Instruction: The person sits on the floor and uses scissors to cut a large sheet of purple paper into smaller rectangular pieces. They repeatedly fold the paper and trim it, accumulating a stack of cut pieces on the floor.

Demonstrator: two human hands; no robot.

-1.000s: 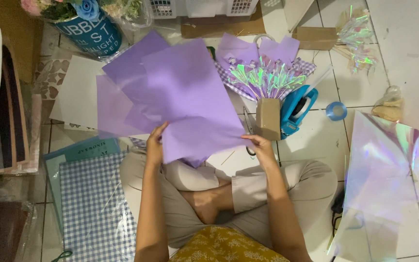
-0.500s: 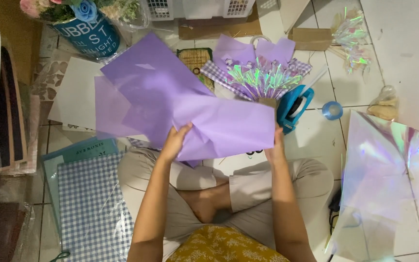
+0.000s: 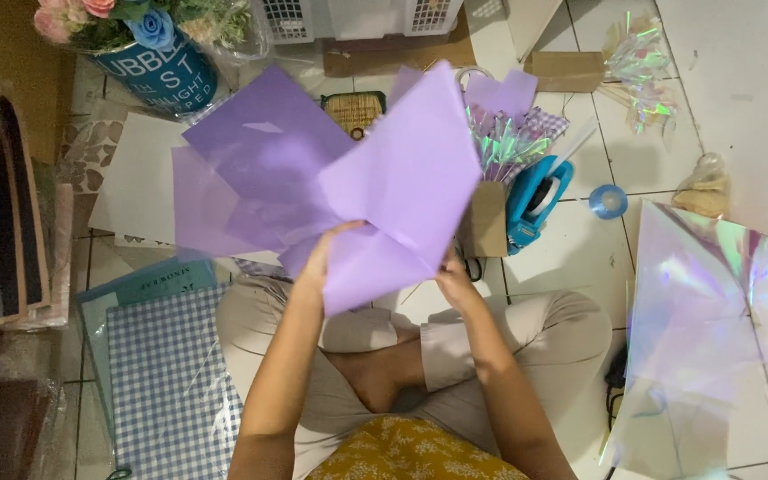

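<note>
Single view only: head-worn camera, pointing almost straight down over the person's own crossed legs (image 3: 420, 356) onto a white tiled floor (image 3: 580, 258). Forearms enter from the bottom edge, so the bottom of the frame is nearest the body and the top lies farthest ahead. Range is close: left hand (image 3: 322, 258) and right hand (image 3: 455, 280) sit near centre, at arm's reach. Field is wide enough to take in the blue tin of flowers (image 3: 157, 71) at top left and the iridescent film sheet (image 3: 695, 329) at right. No second view; nothing overlaps.
</note>
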